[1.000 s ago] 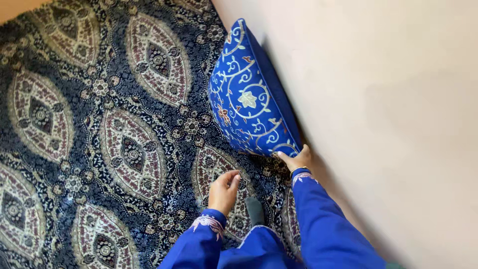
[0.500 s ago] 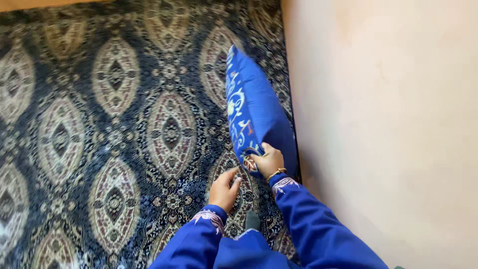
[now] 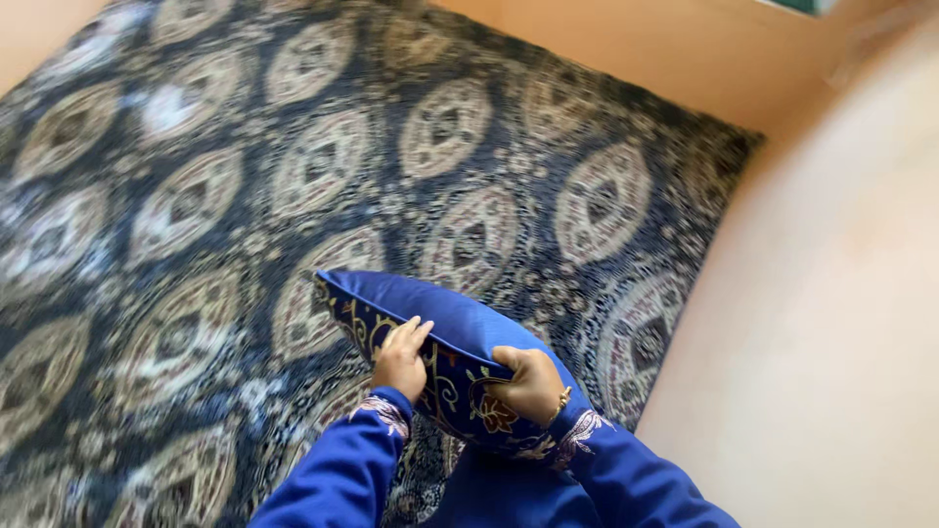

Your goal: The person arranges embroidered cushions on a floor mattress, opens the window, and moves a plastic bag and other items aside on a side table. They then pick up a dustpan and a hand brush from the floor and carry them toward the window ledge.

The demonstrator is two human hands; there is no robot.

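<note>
Holding the blue cushion [image 3: 445, 337] off the patterned carpet [image 3: 196, 196]: our left hand [image 3: 401, 360] and right hand [image 3: 531, 384] grip closed on its near edge, cushion extending away from the grip.

I see both hands gripping a blue embroidered cushion [image 3: 445, 328] held above the patterned carpet [image 3: 196, 196]. My left hand [image 3: 401, 358] clasps the cushion's near-left edge; my right hand [image 3: 529, 383] clasps its near-right face. A pale wall [image 3: 841, 323] stands to the right of the cushion. Blue sleeves [image 3: 337, 474] extend just below the cushion.
</note>
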